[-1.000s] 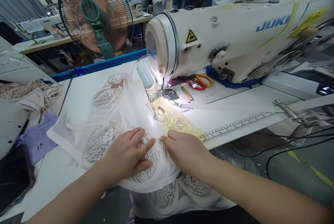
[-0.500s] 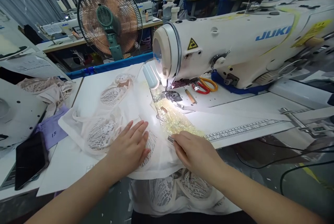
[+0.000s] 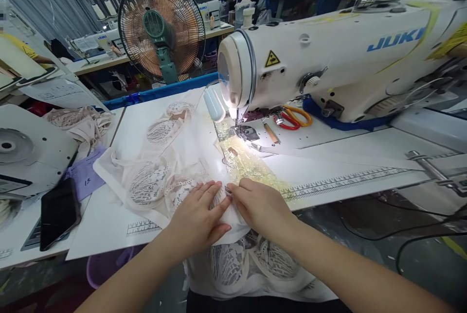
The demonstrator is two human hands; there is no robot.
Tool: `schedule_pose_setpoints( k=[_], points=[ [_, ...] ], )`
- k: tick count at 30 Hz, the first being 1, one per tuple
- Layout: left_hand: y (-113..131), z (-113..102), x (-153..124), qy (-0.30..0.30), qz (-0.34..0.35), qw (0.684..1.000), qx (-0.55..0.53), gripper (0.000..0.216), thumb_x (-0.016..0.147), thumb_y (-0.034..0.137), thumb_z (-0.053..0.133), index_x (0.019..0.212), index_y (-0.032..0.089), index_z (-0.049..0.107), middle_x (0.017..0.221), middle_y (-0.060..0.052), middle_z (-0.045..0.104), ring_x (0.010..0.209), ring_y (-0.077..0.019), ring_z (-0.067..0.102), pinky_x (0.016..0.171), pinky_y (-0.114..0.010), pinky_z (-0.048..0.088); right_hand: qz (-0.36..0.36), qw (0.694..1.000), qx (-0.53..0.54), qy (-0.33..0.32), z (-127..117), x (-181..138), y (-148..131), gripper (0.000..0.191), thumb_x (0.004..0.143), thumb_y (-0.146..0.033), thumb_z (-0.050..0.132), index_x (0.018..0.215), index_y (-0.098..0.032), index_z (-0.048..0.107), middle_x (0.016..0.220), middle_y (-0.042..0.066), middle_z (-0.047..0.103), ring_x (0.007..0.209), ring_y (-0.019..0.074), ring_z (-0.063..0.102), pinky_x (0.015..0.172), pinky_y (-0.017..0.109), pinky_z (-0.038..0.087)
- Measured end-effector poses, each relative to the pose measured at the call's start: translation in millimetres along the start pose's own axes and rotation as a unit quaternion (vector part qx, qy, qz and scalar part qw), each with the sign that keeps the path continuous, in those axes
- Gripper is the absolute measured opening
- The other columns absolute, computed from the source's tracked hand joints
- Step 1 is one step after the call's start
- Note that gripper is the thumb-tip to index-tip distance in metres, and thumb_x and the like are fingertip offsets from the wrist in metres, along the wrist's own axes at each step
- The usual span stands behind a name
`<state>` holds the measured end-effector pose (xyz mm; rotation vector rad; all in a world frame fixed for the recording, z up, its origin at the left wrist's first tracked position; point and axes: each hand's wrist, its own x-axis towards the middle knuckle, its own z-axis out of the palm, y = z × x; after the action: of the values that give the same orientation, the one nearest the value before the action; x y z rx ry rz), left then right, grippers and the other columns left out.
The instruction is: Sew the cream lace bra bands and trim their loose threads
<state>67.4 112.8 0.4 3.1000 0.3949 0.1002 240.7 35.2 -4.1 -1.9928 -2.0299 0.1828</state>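
White sheer fabric with lace panels (image 3: 164, 177) lies spread over the sewing table and hangs over its near edge. My left hand (image 3: 199, 218) rests flat on the fabric at the table's front edge, fingers stretched out. Right beside it, my right hand (image 3: 257, 206) presses on the same fabric, with a small metal tool (image 3: 228, 189) showing at its fingertips. The two hands almost touch. A white JUKI sewing machine (image 3: 328, 60) stands behind them, its lit needle area (image 3: 242, 130) a short way beyond my fingers.
Red and orange scissors (image 3: 292, 117) lie under the machine arm. A printed ruler (image 3: 346, 182) runs along the table's front edge. A black phone (image 3: 58, 211) and purple paper slip (image 3: 85, 174) lie left. A fan (image 3: 162, 26) stands behind. People work at far tables.
My left hand slid right and toward me, bunching the fabric, until it met my right hand. The view shifted right and slightly up.
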Motion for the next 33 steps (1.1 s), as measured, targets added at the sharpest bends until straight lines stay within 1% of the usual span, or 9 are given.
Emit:
schedule_pose_setpoints(
  k=[5, 9, 12, 14, 19, 23, 27, 33],
  points=[
    [0, 3, -1, 0.009, 0.000, 1.000, 0.006, 0.046, 0.088, 0.041, 0.049, 0.126, 0.015, 0.053, 0.135, -0.023, 0.046, 0.125, -0.0383, 0.043, 0.096, -0.058, 0.042, -0.017, 0.999, -0.004, -0.037, -5, 2, -1, 0.018, 0.087, -0.013, 0.048, 0.094, -0.016, 0.064, 0.076, 0.004, 0.059, 0.066, 0.0173, 0.053, 0.051, 0.027, 0.025],
    [2, 3, -1, 0.020, 0.000, 1.000, 0.018, 0.044, 0.088, 0.041, 0.049, 0.125, 0.017, 0.054, 0.133, -0.023, 0.048, 0.122, -0.0385, 0.046, 0.093, -0.057, 0.043, -0.032, 0.997, -0.015, -0.070, -12, -2, 1, 0.017, 0.082, -0.006, 0.050, 0.084, -0.015, 0.063, 0.074, 0.004, 0.058, 0.065, 0.0168, 0.053, 0.051, 0.028, 0.026],
    [2, 3, 0, 0.022, 0.002, 0.999, 0.025, 0.042, 0.089, 0.041, 0.048, 0.125, 0.020, 0.054, 0.133, -0.022, 0.049, 0.121, -0.0384, 0.048, 0.091, -0.057, 0.045, -0.036, 0.995, -0.028, -0.086, -18, -7, 4, 0.017, 0.078, -0.004, 0.051, 0.081, -0.015, 0.063, 0.072, 0.005, 0.058, 0.063, 0.0171, 0.053, 0.051, 0.028, 0.026],
    [3, 2, 0, 0.021, 0.003, 0.999, 0.026, 0.042, 0.089, 0.041, 0.048, 0.125, 0.021, 0.054, 0.133, -0.021, 0.049, 0.121, -0.0384, 0.048, 0.090, -0.057, 0.045, -0.030, 0.995, -0.033, -0.086, -20, -10, 5, 0.018, 0.078, -0.003, 0.051, 0.081, -0.015, 0.063, 0.071, 0.005, 0.057, 0.062, 0.0174, 0.052, 0.050, 0.029, 0.026],
    [3, 2, 1, 0.020, 0.003, 0.999, 0.032, 0.042, 0.088, 0.041, 0.049, 0.125, 0.022, 0.054, 0.132, -0.021, 0.049, 0.120, -0.0392, 0.048, 0.090, -0.057, 0.045, -0.028, 0.999, -0.014, -0.044, -16, -4, 3, 0.019, 0.084, -0.008, 0.046, 0.087, -0.015, 0.063, 0.072, 0.004, 0.056, 0.062, 0.0174, 0.051, 0.050, 0.028, 0.025],
    [3, 2, 2, 0.018, 0.004, 0.999, 0.028, 0.044, 0.088, 0.041, 0.049, 0.128, 0.021, 0.051, 0.133, -0.022, 0.049, 0.121, -0.0383, 0.048, 0.092, -0.056, 0.044, -0.028, 0.998, 0.006, -0.049, -9, 3, 1, 0.018, 0.085, -0.009, 0.045, 0.087, -0.015, 0.062, 0.074, 0.004, 0.056, 0.064, 0.0169, 0.050, 0.052, 0.027, 0.027],
    [2, 3, 1, 0.023, 0.003, 0.999, 0.033, 0.044, 0.088, 0.042, 0.050, 0.127, 0.021, 0.052, 0.132, -0.022, 0.050, 0.120, -0.0389, 0.049, 0.091, -0.056, 0.045, -0.035, 0.997, 0.002, -0.069, -9, 0, 1, 0.016, 0.083, -0.007, 0.048, 0.085, -0.015, 0.062, 0.074, 0.004, 0.056, 0.065, 0.0167, 0.051, 0.052, 0.027, 0.027],
    [4, 3, 1, 0.025, 0.003, 0.999, 0.037, 0.041, 0.089, 0.041, 0.048, 0.124, 0.022, 0.055, 0.132, -0.021, 0.050, 0.120, -0.0382, 0.049, 0.089, -0.056, 0.046, -0.036, 0.997, -0.022, -0.068, -20, -19, 10, 0.017, 0.074, -0.003, 0.051, 0.077, -0.016, 0.061, 0.068, 0.003, 0.056, 0.059, 0.0162, 0.052, 0.049, 0.026, 0.026]
  ],
)
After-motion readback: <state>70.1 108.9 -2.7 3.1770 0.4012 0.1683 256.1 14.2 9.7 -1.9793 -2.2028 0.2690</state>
